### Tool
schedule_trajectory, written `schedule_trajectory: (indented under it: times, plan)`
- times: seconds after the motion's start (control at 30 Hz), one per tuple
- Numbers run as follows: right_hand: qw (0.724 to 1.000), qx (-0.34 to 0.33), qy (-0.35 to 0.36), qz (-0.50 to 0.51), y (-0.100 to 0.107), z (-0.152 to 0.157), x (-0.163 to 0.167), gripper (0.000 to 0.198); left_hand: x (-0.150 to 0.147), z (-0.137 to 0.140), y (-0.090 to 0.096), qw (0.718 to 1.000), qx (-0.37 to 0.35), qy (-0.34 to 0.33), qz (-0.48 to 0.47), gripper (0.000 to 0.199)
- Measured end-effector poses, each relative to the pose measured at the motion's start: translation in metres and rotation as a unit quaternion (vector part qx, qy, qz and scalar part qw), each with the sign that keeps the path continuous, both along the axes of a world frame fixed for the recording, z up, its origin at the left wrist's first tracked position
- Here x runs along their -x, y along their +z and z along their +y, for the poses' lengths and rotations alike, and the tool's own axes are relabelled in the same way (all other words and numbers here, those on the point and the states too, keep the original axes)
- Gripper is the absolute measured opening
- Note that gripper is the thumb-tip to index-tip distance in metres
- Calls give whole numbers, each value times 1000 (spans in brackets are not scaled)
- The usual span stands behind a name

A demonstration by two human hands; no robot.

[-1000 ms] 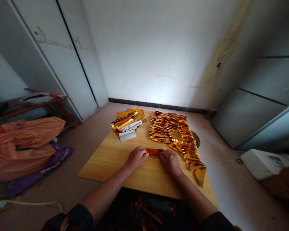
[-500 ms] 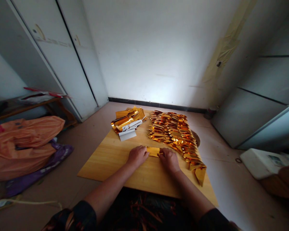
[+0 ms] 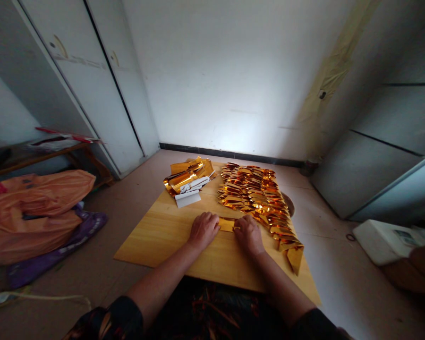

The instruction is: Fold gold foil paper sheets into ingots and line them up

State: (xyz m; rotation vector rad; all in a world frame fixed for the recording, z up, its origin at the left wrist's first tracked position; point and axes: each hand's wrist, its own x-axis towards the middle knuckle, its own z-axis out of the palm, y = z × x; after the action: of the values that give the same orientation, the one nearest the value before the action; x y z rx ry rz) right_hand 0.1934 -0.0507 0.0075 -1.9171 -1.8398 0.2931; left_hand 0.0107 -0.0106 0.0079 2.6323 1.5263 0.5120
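A narrow strip of gold foil paper (image 3: 227, 224) lies across the near middle of the wooden board, stretched between my two hands. My left hand (image 3: 204, 230) has its fingers curled over the strip's left end. At the right end, my right hand (image 3: 248, 234) grips it the same way, fingers bent and thumb tucked under. Just beyond my right hand spread rows of folded gold foil pieces (image 3: 251, 189), standing close together. Farther off to the left sits a loose pile of gold foil sheets (image 3: 189, 174), with white-backed paper (image 3: 187, 199) at its front.
The wooden board (image 3: 156, 241) stands low over a tiled floor. An orange bag (image 3: 38, 212) and a purple bag (image 3: 60, 252) lie at the left. Grey cabinets (image 3: 92, 71) rise behind them. A white box (image 3: 382, 241) stands at the right.
My hands stay on the two ends of the foil strip and shift only slightly. The strip now looks darker along its far edge. The pile and the folded rows are unchanged.
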Motion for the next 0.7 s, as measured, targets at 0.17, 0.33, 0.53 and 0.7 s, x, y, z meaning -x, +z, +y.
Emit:
schedule_trajectory:
  times: [0.17,0.33,0.53,0.7]
  plan:
    - [1000,-16,-1,-15,0,-3,1,16,-4,1,-6,997,-25,-67,22,12]
    - [996,-4,21,-86,3,-6,5,17,-4,5,-12,996,-3,-85,18,15]
    - [989,82,12,-122,13,1,9,21,-5,7,-10,997,25,-65,-18,16]
    - [987,94,-44,-125,17,1,18,17,-11,5,-8,998,36,-16,-52,9]
